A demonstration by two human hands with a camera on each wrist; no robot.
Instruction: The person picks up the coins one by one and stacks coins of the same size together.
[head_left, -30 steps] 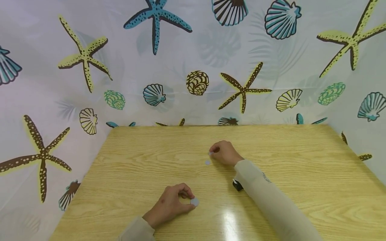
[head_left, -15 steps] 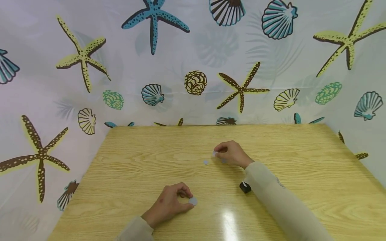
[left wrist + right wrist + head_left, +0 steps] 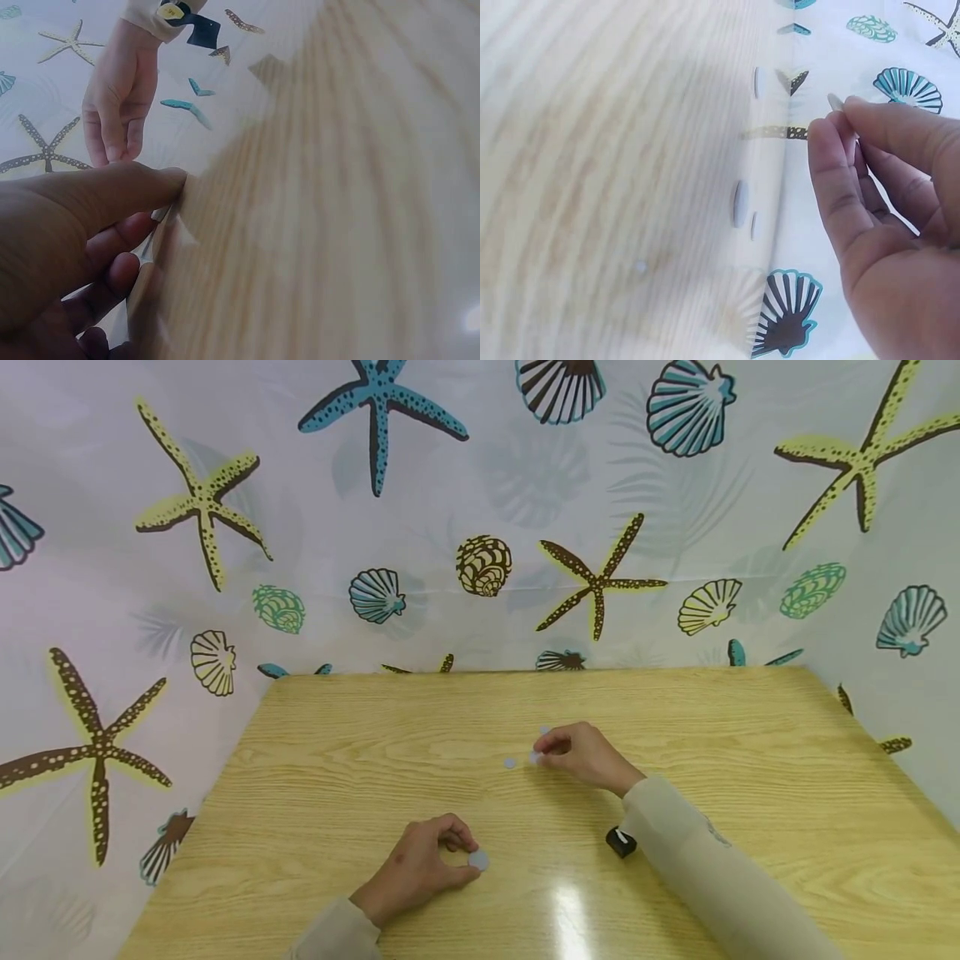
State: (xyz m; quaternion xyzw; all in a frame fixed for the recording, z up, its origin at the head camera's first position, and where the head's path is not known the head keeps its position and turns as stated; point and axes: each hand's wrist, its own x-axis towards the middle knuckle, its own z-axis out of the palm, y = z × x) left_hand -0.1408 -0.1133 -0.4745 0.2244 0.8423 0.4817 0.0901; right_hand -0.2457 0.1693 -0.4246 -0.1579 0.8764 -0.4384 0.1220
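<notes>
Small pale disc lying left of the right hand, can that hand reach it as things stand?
Probably yes: nothing lies between the right hand and that disc, except the other disc it pinches, which may need releasing first.

A pale beige left sleeve [image 3: 339, 933] at seven o'clock matches the right sleeve [image 3: 720, 881], just past four, which bears a grey motif [image 3: 716, 832]. A black box [image 3: 621, 841] with a white stripe [image 3: 620, 836] juts from the right cuff [image 3: 648, 797] at its seven o'clock; the left wrist view shows a round yellowish patch [image 3: 171, 10] at eleven.
</notes>
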